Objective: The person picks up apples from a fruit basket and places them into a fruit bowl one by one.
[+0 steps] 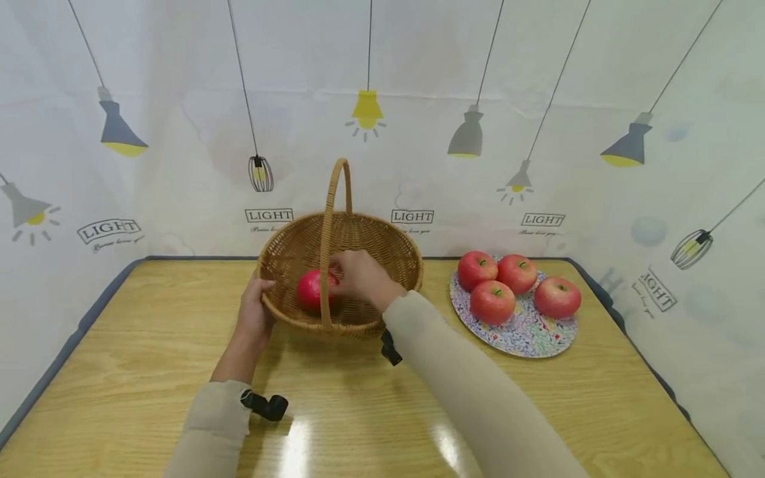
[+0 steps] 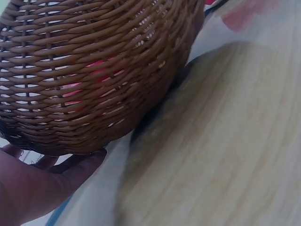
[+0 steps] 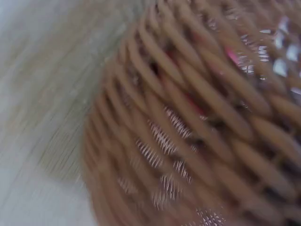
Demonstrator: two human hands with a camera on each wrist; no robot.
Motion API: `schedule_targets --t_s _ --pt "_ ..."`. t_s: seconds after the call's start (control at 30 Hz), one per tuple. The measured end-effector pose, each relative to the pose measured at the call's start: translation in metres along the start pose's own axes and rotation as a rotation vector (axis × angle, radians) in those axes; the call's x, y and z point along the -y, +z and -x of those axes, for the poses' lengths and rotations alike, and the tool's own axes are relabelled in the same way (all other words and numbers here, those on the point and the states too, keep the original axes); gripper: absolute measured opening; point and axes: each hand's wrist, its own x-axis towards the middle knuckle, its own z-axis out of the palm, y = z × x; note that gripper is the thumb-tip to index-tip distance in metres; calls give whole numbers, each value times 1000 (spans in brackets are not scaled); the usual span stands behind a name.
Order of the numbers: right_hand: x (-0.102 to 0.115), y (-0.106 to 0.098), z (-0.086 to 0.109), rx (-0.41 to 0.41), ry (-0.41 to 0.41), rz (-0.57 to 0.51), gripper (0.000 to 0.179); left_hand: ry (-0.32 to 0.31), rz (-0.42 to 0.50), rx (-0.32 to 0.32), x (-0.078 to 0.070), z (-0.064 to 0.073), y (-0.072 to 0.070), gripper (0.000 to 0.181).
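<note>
A brown wicker basket (image 1: 382, 232) with a tall arched handle stands near the table's back edge. At its left side my left hand (image 1: 255, 311) holds it, the thumb over the rim; in the left wrist view the fingers of that left hand (image 2: 51, 181) lie against the woven underside. Inside the basket is a round pinkish-red fruit (image 1: 309, 291), partly behind the handle. My right hand (image 1: 364, 279) reaches in over the rim, with curled fingers at the fruit's upper right. The fingertips are partly hidden. The right wrist view shows the blurred basket wall (image 3: 188, 122), not the hand.
To the right, a patterned plate (image 1: 516, 338) carries several red apples (image 1: 493, 303). The wooden table (image 1: 149, 332) has a dark border and meets a white cloth backdrop (image 1: 197, 133) printed with lamps. Black wrist cameras (image 1: 265, 405) stick out from the sleeves.
</note>
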Motion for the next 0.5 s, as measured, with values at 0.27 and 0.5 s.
schedule_targets --t_s 0.27,0.5 --pt "-1 9 -2 96 -7 -8 54 2 -48 -12 4 1 -3 72" --pt "1 14 -14 163 -88 117 60 -13 -26 -12 0 1 2 72"
